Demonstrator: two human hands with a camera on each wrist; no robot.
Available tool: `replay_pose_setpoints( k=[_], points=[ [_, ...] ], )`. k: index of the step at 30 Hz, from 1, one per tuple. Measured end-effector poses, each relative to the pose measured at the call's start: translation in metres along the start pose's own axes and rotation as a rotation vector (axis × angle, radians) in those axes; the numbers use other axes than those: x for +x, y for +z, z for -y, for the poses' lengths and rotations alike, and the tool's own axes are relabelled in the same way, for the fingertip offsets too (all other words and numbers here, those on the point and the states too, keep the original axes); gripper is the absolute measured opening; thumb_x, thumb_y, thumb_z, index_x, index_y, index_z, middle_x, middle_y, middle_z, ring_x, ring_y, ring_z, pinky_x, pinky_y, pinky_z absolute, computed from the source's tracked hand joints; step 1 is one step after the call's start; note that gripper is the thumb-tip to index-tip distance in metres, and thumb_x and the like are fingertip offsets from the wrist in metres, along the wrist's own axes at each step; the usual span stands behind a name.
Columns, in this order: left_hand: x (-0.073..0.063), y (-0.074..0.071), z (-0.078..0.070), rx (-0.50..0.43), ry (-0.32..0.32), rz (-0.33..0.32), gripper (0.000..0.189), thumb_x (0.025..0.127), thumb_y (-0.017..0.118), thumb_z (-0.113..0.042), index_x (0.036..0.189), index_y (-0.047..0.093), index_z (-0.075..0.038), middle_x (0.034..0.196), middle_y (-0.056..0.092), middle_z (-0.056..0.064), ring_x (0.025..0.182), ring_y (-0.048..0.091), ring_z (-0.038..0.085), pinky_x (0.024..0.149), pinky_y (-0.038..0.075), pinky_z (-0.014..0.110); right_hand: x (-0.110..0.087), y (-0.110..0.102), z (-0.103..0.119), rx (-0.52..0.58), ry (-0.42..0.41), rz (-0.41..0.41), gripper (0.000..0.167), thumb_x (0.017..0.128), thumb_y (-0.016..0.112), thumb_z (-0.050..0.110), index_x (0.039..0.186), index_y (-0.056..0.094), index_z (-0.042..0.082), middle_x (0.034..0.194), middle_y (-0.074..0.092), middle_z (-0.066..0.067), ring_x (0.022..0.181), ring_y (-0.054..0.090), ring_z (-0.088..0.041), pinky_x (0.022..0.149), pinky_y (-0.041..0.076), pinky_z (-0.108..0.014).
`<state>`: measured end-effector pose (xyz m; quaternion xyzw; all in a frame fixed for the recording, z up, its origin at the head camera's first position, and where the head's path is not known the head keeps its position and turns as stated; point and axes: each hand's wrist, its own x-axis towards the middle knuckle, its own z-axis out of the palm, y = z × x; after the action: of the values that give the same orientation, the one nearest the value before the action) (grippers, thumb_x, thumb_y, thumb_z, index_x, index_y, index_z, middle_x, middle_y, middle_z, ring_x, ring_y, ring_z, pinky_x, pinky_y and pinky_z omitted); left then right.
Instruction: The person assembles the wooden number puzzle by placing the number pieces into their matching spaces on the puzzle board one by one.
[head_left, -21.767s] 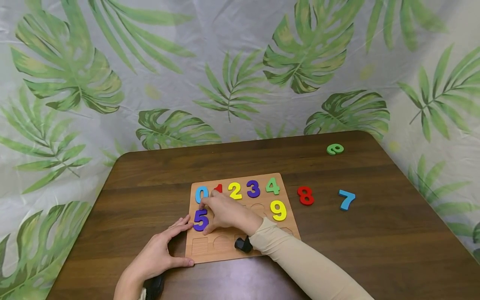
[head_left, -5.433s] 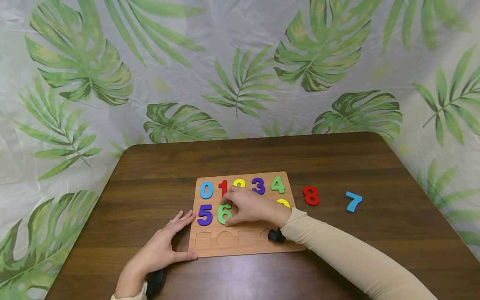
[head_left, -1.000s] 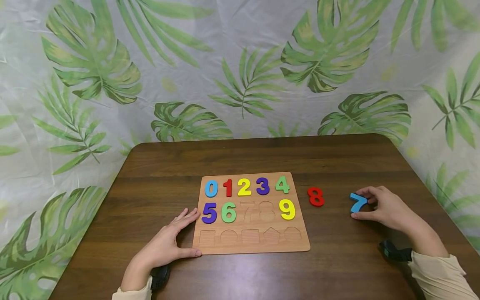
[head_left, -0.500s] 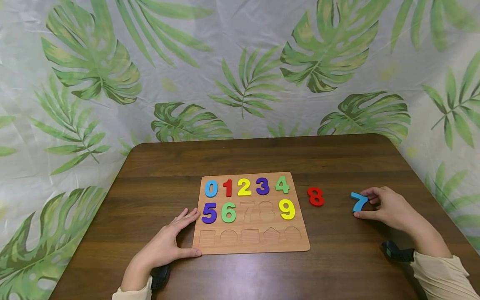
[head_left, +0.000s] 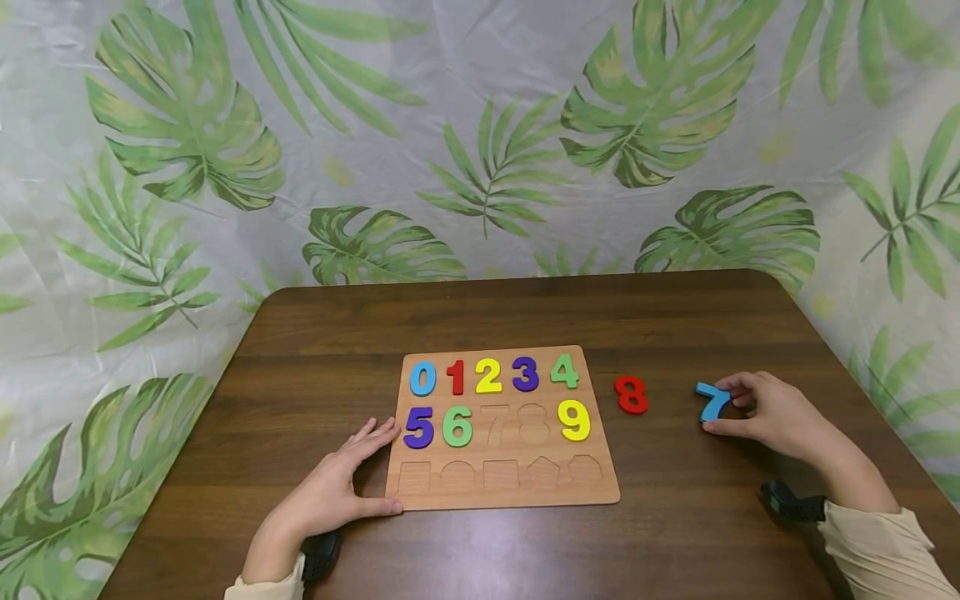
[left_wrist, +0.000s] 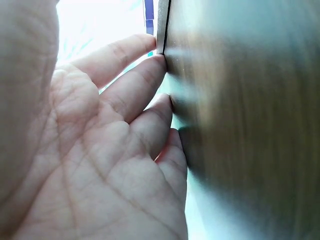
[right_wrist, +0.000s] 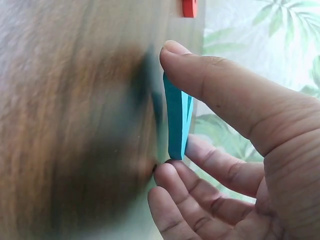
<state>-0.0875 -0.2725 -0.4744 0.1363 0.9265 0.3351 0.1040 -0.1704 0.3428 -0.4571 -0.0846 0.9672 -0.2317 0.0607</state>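
On the right of the table, my right hand (head_left: pixel 772 421) pinches a blue number 7 piece (head_left: pixel 712 402) between thumb and fingers. The right wrist view shows the blue 7 (right_wrist: pixel 176 117) edge-on, close over the tabletop and its reflection. My left hand (head_left: pixel 330 487) lies at the left edge of a wooden number puzzle board (head_left: pixel 480 498), thumb at the near corner and fingers extended along the side. In the left wrist view, the fingertips (left_wrist: pixel 159 62) meet the board's edge and table. The board's 7 recess (head_left: pixel 495 425) and 8 recess (head_left: pixel 535 423) are bare.
A red 8 (head_left: pixel 632 394) lies on the table between board and right hand. Numbers 0 to 6 and a yellow 9 (head_left: pixel 574 420) sit in the board. Its front row has several bare shape recesses (head_left: pixel 501 474). A leaf-print cloth (head_left: pixel 480 150) hangs behind the table.
The green 6 went from the table's back right into the board. My right hand then moved right to the blue 7, which has just shifted slightly left. My left hand stays at the board.
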Motion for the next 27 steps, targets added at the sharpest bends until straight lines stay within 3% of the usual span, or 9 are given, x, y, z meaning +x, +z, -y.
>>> replay_pose_setpoints(
  k=[9,20,27],
  points=[
    [0.000,0.000,0.000,0.001,0.001,-0.001,0.105,0.076,0.095,-0.055,0.163,0.048,-0.022,0.173,0.042,-0.003,0.166,0.025,0.040,0.123,0.030,0.075,0.006,-0.002,0.014,-0.003,-0.013,-0.021,0.076,0.084,0.091,0.051,0.130,0.067,-0.003,0.118,0.072,-0.022,0.109,0.071,-0.039,0.078,0.055,-0.037],
    [0.000,0.000,0.000,-0.004,-0.001,0.001,0.105,0.076,0.094,-0.056,0.164,0.048,-0.022,0.173,0.041,-0.003,0.166,0.025,0.039,0.122,0.029,0.076,0.016,-0.001,0.035,0.011,-0.069,-0.038,0.072,0.083,0.093,0.045,0.130,0.069,-0.004,0.116,0.070,-0.021,0.104,0.069,-0.034,0.076,0.055,-0.035],
    [0.000,0.000,-0.001,-0.002,-0.001,0.000,0.105,0.076,0.094,-0.056,0.164,0.048,-0.023,0.173,0.041,-0.003,0.166,0.025,0.039,0.123,0.029,0.076,0.020,0.001,0.051,0.034,-0.105,-0.042,0.071,0.084,0.093,0.045,0.130,0.068,-0.003,0.117,0.068,-0.019,0.105,0.068,-0.033,0.076,0.057,-0.027]
  ],
)
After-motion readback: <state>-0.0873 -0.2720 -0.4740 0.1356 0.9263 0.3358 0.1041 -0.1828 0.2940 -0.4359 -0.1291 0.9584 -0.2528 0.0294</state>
